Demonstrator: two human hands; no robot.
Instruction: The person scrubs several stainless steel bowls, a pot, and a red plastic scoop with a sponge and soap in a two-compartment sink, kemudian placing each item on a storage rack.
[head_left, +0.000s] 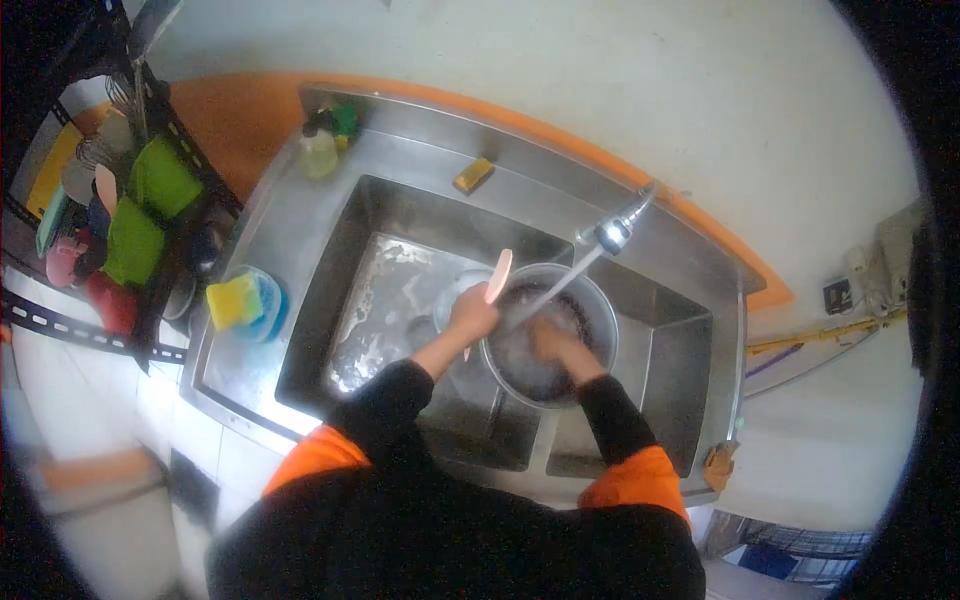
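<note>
My left hand (472, 311) is shut on a flat pale pink utensil (500, 274), perhaps a spatula, which points up past the fingers. It is held at the left rim of a round metal pot (611, 322). Inside the pot, my right hand (551, 339) is blurred, and whether it grips anything cannot be made out. A stream of water (555, 291) runs from the faucet (615, 234) into the pot between my hands. Dark contents show around the pot's inside. Behind my left hand, a pale round vessel (444, 292) is partly hidden.
The pot stands over the divider of a steel double sink (255, 217). A yellow sponge (234, 301) rests on a blue tub (271, 300) at left. On the back ledge are a yellow block (473, 175) and a bottle (319, 152). A utensil rack (199, 169) stands at far left.
</note>
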